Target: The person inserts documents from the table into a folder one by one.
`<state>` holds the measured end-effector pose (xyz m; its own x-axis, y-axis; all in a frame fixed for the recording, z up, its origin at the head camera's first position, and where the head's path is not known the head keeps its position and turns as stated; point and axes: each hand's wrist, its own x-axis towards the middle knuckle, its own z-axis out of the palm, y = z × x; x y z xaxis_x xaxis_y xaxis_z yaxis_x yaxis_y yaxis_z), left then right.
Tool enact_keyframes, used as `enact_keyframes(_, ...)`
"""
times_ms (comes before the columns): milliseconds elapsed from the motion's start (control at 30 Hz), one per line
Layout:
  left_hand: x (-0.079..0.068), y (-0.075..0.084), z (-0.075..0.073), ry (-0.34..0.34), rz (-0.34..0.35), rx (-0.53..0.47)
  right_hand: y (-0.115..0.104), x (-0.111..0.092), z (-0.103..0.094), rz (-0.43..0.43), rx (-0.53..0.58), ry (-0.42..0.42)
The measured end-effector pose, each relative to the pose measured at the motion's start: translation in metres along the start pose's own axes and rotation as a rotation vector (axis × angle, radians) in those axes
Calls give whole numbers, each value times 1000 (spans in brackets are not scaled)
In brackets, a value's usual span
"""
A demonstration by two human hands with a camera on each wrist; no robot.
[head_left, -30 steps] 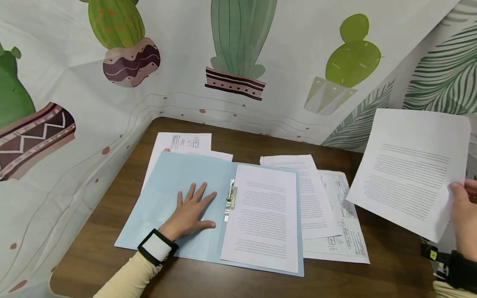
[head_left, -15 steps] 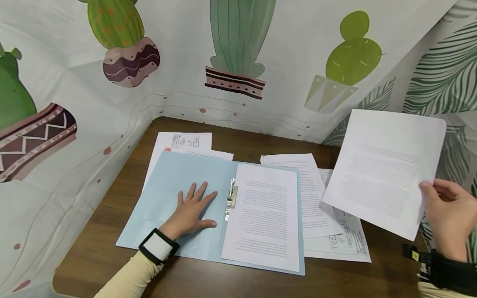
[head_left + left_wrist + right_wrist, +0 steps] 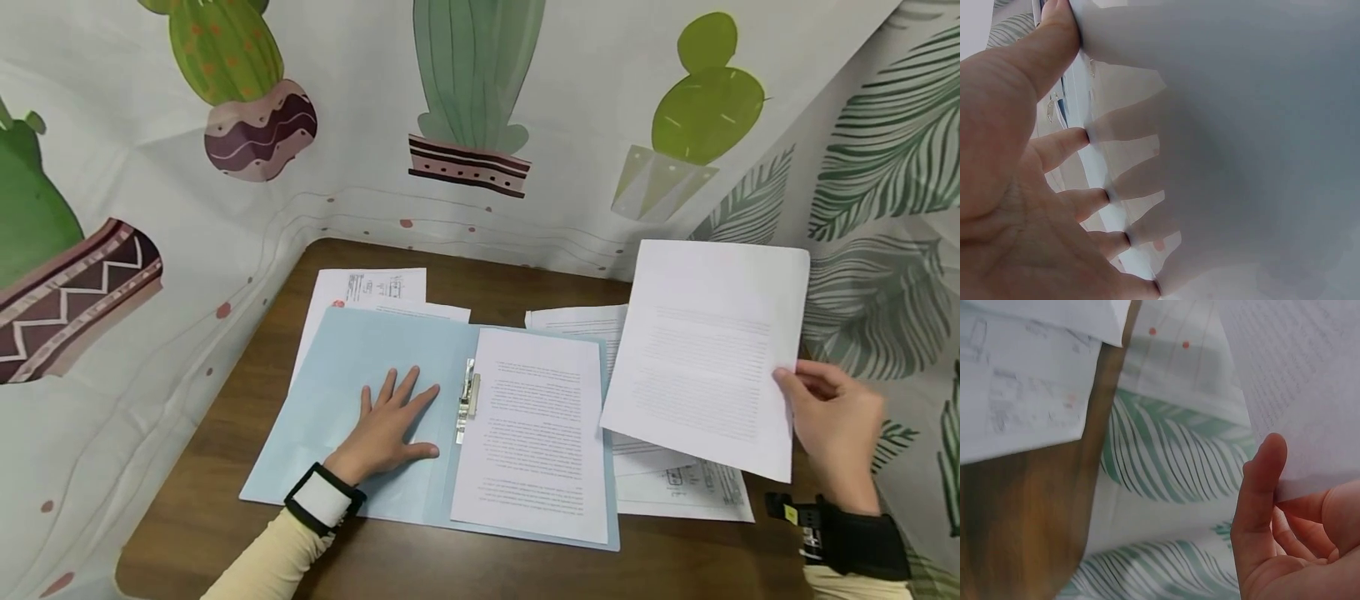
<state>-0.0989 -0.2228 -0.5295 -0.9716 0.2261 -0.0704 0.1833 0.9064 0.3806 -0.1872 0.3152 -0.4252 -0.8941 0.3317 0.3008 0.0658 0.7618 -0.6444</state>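
An open light blue folder (image 3: 322,417) lies on the wooden table. A stack of printed paper (image 3: 536,433) lies on its right half, beside the metal clip (image 3: 468,400) at the spine. My left hand (image 3: 386,433) rests on the left cover with fingers spread; the left wrist view shows its fingertips (image 3: 1100,197) touching the glossy cover. With thumb and fingers, my right hand (image 3: 836,425) pinches the right edge of a printed sheet (image 3: 705,358). That sheet is raised and tilted, and overlaps the papers right of the folder in the head view.
Beneath the folder's left side, other papers (image 3: 375,285) stick out at the back. More sheets lie to its right, including a drawing (image 3: 690,492). A cactus-print cloth (image 3: 570,225) hangs along the table's back edge, and leaf-print cloth (image 3: 1172,456) borders the right side.
My right hand has moved left with the printed sheet, bringing it from the far right to beside the folder. The left hand has stayed on the cover.
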Motion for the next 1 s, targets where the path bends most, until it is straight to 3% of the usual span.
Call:
enact_keyframes(367,0,3,2,-2,-8,-2,-11,-17,25,44,32,-121)
enact_keyframes(1000,2,5,3,-17,-35,5,-23,-55,67,46,80,-267)
